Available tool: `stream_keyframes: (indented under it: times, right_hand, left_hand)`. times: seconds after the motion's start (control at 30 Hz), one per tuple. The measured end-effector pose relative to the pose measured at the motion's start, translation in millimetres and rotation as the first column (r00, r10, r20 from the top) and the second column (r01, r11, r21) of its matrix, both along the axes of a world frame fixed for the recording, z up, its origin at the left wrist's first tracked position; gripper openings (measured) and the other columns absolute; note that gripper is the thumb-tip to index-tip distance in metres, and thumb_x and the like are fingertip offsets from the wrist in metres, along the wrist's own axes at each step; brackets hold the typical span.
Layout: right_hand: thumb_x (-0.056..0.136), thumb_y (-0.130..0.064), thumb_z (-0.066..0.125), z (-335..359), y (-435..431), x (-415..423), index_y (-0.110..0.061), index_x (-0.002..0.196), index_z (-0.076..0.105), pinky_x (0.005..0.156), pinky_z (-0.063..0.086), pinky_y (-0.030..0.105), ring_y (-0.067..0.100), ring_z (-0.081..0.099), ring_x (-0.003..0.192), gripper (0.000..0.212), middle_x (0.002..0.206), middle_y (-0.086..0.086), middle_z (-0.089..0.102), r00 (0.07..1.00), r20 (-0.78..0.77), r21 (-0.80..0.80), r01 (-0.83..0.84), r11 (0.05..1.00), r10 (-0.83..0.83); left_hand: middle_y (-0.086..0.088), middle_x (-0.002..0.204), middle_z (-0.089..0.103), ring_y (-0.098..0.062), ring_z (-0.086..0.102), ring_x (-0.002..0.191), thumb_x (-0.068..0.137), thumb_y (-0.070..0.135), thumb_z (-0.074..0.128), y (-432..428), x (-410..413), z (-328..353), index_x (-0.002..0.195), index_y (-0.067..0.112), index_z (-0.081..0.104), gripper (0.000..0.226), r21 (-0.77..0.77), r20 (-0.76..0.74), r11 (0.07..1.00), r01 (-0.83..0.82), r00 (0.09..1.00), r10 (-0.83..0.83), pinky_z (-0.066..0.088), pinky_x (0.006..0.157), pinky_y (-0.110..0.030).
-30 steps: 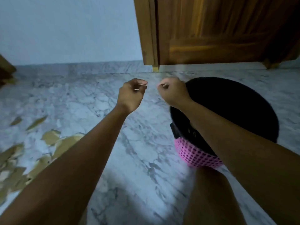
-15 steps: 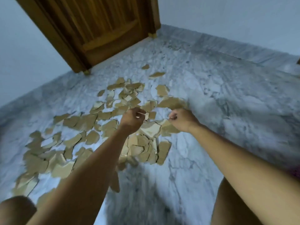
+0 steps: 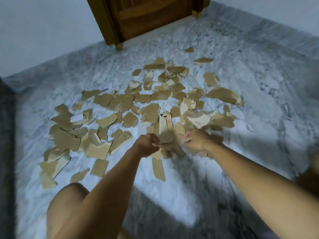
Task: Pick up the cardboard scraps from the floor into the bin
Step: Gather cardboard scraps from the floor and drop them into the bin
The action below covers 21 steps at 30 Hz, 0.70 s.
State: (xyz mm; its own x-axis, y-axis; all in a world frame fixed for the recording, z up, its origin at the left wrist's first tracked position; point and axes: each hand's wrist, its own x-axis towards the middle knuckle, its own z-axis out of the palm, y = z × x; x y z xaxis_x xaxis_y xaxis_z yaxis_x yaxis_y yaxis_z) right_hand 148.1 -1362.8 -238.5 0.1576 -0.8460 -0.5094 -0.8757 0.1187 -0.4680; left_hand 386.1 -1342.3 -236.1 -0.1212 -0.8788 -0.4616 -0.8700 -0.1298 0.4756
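Several tan cardboard scraps (image 3: 150,114) lie scattered across the grey-white marble floor (image 3: 259,100). Both my hands are low over the near edge of the pile, blurred by motion. My left hand (image 3: 148,146) has its fingers curled, with the fingertips pinching a scrap lying between the hands. My right hand (image 3: 195,141) is a little to the right, its fingers curled down onto the scraps under it. A long narrow scrap (image 3: 158,168) lies just below the hands. The bin is not clearly in view.
A wooden door (image 3: 146,18) and its frame stand at the far side, between pale walls. My bare knee (image 3: 69,204) is at the lower left. A dark strip (image 3: 6,135) runs along the left edge, and a dark blurred shape (image 3: 310,171) sits at the right edge.
The view swung from the black bin with the pink base to the scrap pile. Both hands dropped from the air down onto the near edge of the scraps.
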Motion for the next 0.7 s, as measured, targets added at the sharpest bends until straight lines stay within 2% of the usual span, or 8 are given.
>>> stream_keyframes:
  times: [0.07,0.2,0.27,0.33,0.43,0.57,0.63,0.7]
  right_hand:
    - [0.083,-0.031,0.069,-11.3,1.7,18.0,-0.034,0.105,0.061,0.073,0.050,0.026,0.022,0.064,0.104,0.023,0.121,0.000,0.065,0.997,-0.071,0.040,-0.005,0.999,0.008]
    - [0.083,-0.040,0.063,-45.5,1.2,39.4,-0.032,0.120,0.059,0.097,0.048,0.039,0.027,0.060,0.113,0.039,0.126,0.001,0.064,0.951,-0.284,-0.009,-0.127,0.992,0.119]
    - [0.084,-0.044,0.062,-69.8,1.5,47.7,-0.032,0.126,0.058,0.100,0.046,0.040,0.028,0.057,0.119,0.044,0.130,-0.001,0.061,0.914,-0.379,-0.066,-0.186,0.980,0.148]
    - [0.082,-0.041,0.063,-98.1,3.2,57.0,-0.026,0.127,0.058,0.099,0.047,0.041,0.033,0.055,0.120,0.047,0.132,0.002,0.058,0.914,-0.390,-0.097,-0.166,0.981,0.116]
    - [0.085,-0.028,0.065,-138.0,13.6,63.0,-0.016,0.120,0.061,0.093,0.049,0.045,0.036,0.055,0.115,0.037,0.122,0.015,0.059,0.890,-0.445,-0.210,-0.212,0.954,0.099]
    - [0.082,0.009,0.063,-159.8,22.3,55.8,-0.013,0.103,0.067,0.083,0.053,0.035,0.028,0.063,0.103,0.030,0.112,0.013,0.066,0.996,-0.068,-0.221,-0.065,0.973,0.051]
    - [0.080,0.002,0.074,-150.2,12.7,48.4,-0.013,0.099,0.066,0.074,0.052,0.028,0.022,0.067,0.095,0.026,0.106,0.008,0.069,0.999,0.036,-0.138,-0.002,0.990,0.007]
    - [0.075,-0.015,0.086,-133.6,-1.9,42.0,-0.014,0.097,0.069,0.064,0.045,0.020,0.017,0.065,0.087,0.028,0.092,0.001,0.068,0.999,0.036,-0.013,-0.026,1.000,0.026]
  left_hand:
    - [0.003,0.109,0.070,-0.015,0.064,0.102,0.075,0.023,0.074,12.3,13.1,-13.1,0.107,0.023,0.069,0.032,0.050,0.024,0.996,0.073,0.997,-0.074,0.051,0.089,-0.027]
    - [0.001,0.111,0.068,-0.020,0.063,0.104,0.067,0.037,0.067,26.3,18.7,-44.0,0.112,0.021,0.067,0.048,0.101,-0.007,0.987,0.125,0.992,-0.125,0.051,0.086,-0.029]
    - [0.005,0.114,0.062,-0.017,0.060,0.100,0.061,0.044,0.077,32.7,12.1,-65.7,0.120,0.026,0.061,0.063,0.132,-0.011,0.973,0.187,0.982,-0.188,0.051,0.084,-0.028]
    - [0.004,0.136,0.048,-0.021,0.050,0.115,0.057,0.053,0.081,40.6,7.5,-94.3,0.134,0.037,0.047,0.086,0.078,0.076,0.947,0.310,0.946,-0.316,0.050,0.092,-0.035]
    - [0.002,0.158,0.016,-0.028,0.021,0.141,0.081,0.052,0.063,55.0,5.5,-130.6,0.146,0.040,0.030,0.074,-0.016,0.208,0.907,0.421,0.889,-0.409,0.031,0.107,-0.043]
    - [-0.001,0.156,0.016,-0.029,0.029,0.134,0.082,0.068,0.052,57.7,4.9,-139.5,0.150,0.040,0.019,0.081,-0.051,0.267,0.905,0.423,0.879,-0.396,0.029,0.104,-0.042]
    - [-0.005,0.148,0.023,-0.029,0.033,0.126,0.074,0.072,0.060,49.1,4.7,-137.3,0.150,0.035,0.020,0.094,0.001,0.239,0.922,0.388,0.895,-0.377,0.034,0.098,-0.040]
    - [-0.005,0.136,0.031,-0.028,0.037,0.118,0.068,0.076,0.061,41.5,4.4,-135.1,0.141,0.029,0.037,0.090,-0.001,0.259,0.928,0.372,0.897,-0.359,0.035,0.088,-0.036]
